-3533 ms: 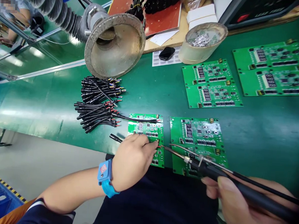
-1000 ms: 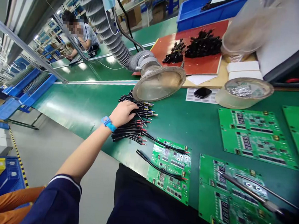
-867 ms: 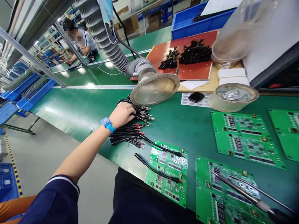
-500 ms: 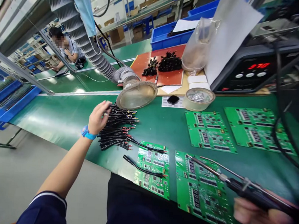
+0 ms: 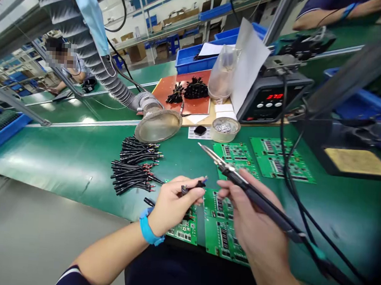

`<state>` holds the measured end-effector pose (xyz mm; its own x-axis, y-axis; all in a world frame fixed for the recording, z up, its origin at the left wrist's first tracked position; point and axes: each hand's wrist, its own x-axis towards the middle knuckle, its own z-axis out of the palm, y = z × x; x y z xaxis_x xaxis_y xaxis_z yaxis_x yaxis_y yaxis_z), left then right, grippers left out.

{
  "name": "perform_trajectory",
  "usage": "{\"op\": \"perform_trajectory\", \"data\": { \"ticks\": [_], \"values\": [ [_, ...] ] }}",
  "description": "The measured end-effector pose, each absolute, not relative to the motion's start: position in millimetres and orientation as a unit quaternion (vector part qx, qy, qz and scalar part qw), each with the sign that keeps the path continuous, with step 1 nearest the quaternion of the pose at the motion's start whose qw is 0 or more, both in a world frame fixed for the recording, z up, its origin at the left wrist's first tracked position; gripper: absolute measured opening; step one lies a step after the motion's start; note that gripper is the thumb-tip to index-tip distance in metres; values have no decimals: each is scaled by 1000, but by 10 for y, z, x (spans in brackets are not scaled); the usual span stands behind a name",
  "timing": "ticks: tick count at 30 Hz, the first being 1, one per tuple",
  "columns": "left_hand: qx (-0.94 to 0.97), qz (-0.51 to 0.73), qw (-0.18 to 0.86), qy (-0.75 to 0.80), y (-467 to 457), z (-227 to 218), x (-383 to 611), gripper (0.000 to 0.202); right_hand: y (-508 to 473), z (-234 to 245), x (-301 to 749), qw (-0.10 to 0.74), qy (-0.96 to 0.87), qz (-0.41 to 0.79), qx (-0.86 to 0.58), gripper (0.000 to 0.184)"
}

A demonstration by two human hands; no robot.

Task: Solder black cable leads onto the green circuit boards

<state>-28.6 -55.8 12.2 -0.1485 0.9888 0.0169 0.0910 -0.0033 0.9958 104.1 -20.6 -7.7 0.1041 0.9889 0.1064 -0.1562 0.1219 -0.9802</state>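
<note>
My left hand (image 5: 174, 204), with a blue wrist strap, pinches a short black cable (image 5: 193, 186) with coloured wire ends, held above a green circuit board (image 5: 181, 230) at the table's near edge. My right hand (image 5: 253, 219) grips a black soldering iron (image 5: 239, 182) whose metal tip points up and left, over a second green board (image 5: 218, 236). A pile of the same black cables (image 5: 134, 167) lies on the green mat to the left.
A fume extractor funnel (image 5: 157, 125) on a ribbed hose hangs over the mat. Further green boards (image 5: 273, 160), a solder roll (image 5: 225, 129), a soldering station (image 5: 270, 100) reading 370 and a sponge tray (image 5: 357, 161) stand to the right. Other people work at far benches.
My left hand went from the board to the cable pile, took one cable and brought it back over the board. My right hand raised the soldering iron.
</note>
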Motion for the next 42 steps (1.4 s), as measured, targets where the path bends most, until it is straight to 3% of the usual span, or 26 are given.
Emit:
{"op": "perform_trajectory", "data": {
  "ticks": [5, 10, 13, 15, 21, 27, 30, 34, 39, 42],
  "values": [
    [571, 496, 344, 557, -581, 93, -237, 27, -253, -10, 1042, 586, -494, 488, -417, 41],
    [647, 479, 199, 559, -656, 6, -203, 24, -337, 86, 1073, 548, -570, 365, -492, 32],
    [712, 412, 103, 560, -723, -17, -194, 27, -377, 92, 1086, 520, -649, 328, -448, 25],
    [715, 397, 97, 567, -755, -19, -184, 25, -393, 71, 1079, 513, -669, 320, -432, 24],
    [599, 508, 135, 604, -730, 35, -106, 19, -479, -18, 908, 582, -549, 247, -547, 23],
    [652, 453, 75, 603, -740, 136, -260, 20, -588, -133, 960, 624, -499, 216, -561, 28],
    [758, 280, -1, 589, -762, 61, -500, 24, -570, -204, 1186, 585, -501, 205, -604, 35],
    [844, 50, -37, 533, -735, -186, -734, 27, -537, -351, 1442, 472, -550, 343, -597, 35],
    [853, 75, -15, 517, -675, -372, -745, 25, -574, -480, 1466, 457, -564, 344, -595, 17],
    [852, 107, 1, 512, -662, -383, -729, 25, -598, -468, 1435, 441, -568, 288, -632, 20]
  ]
}}
